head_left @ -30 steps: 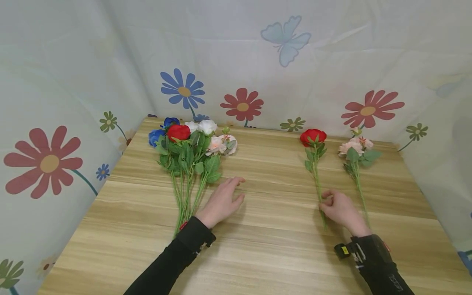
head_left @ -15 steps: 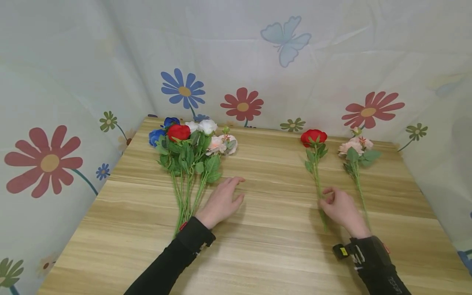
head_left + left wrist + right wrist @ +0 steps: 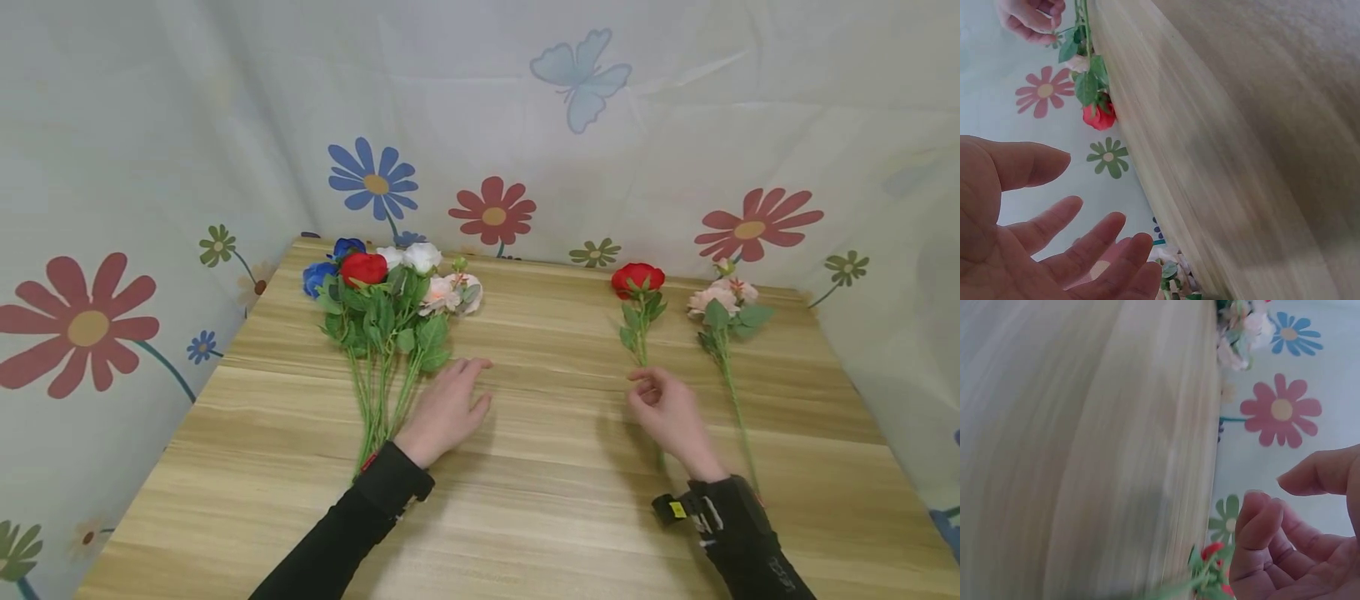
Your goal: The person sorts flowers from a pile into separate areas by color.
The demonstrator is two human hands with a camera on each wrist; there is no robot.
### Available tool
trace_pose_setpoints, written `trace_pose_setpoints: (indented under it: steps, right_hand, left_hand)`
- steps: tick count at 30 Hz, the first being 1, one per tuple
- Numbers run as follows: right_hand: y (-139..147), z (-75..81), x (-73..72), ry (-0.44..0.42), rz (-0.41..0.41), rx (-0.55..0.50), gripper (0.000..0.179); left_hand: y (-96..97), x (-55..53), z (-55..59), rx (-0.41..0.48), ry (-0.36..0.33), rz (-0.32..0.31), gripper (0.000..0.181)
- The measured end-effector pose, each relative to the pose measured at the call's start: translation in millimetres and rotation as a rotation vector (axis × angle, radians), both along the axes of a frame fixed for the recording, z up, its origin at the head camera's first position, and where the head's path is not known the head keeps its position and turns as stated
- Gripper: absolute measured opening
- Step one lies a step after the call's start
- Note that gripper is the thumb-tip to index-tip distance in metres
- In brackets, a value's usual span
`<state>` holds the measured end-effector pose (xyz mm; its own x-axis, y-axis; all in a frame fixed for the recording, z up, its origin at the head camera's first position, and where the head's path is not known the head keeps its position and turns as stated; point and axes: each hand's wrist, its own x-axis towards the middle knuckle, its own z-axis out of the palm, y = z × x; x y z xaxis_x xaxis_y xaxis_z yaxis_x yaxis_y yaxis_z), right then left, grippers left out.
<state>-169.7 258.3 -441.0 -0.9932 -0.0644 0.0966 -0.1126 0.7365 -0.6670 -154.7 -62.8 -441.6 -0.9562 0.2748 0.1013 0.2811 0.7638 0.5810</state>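
My left hand (image 3: pixel 444 408) hovers or rests just right of a bunch of artificial flowers, its fingers spread and relaxed around nothing. In that bunch are blue flowers (image 3: pixel 318 279), a red flower (image 3: pixel 363 269), white flowers (image 3: pixel 422 258) and pale pink ones (image 3: pixel 441 293), their green stems (image 3: pixel 382 392) converging toward the near side. My right hand (image 3: pixel 670 414) is above the stem of a single red flower (image 3: pixel 637 280) and covers part of it. In the right wrist view a gap shows between thumb (image 3: pixel 1319 474) and loosely bent fingers, with no stem between them.
A pale pink flower (image 3: pixel 716 300) with a long stem lies right of the single red one. Everything lies on a wood-grain table (image 3: pixel 540 500). A white curtain (image 3: pixel 480 100) printed with flowers and a butterfly closes off the back and sides.
My right hand has come away from the red flower's stem and moved left and a little farther forward. The flowers lie where they were. My left hand has barely shifted.
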Motion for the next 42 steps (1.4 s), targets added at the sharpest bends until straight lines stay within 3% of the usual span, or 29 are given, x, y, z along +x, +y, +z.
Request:
trace_pose_setpoints:
  steps: [8,15,23,34,42]
  right_hand:
    - [-26.2,1.0,-2.8,-0.080,0.038,-0.299,0.028]
    - [-51.8,4.0,-3.1,-0.175,0.005,-0.506,0.031]
    - [-81.6,5.5,-5.1,-0.202,0.016,-0.609,0.029]
    - [-117.5,3.2,-6.2,-0.290,0.068,-0.771,0.030]
    - [-144.8,1.0,-5.0,-0.349,0.072,-0.890,0.031]
  left_hand:
    - [-2.8,4.1,6.5,-0.064,0.059,0.030,0.042]
    - [-9.4,5.6,9.4,-0.080,0.083,0.047,0.041]
    - [-20.0,6.7,12.9,-0.118,0.112,0.090,0.038]
    - [-41.5,10.9,17.5,-0.139,0.051,0.151,0.041]
    - [-59.9,15.9,17.1,-0.143,0.045,0.185,0.044]
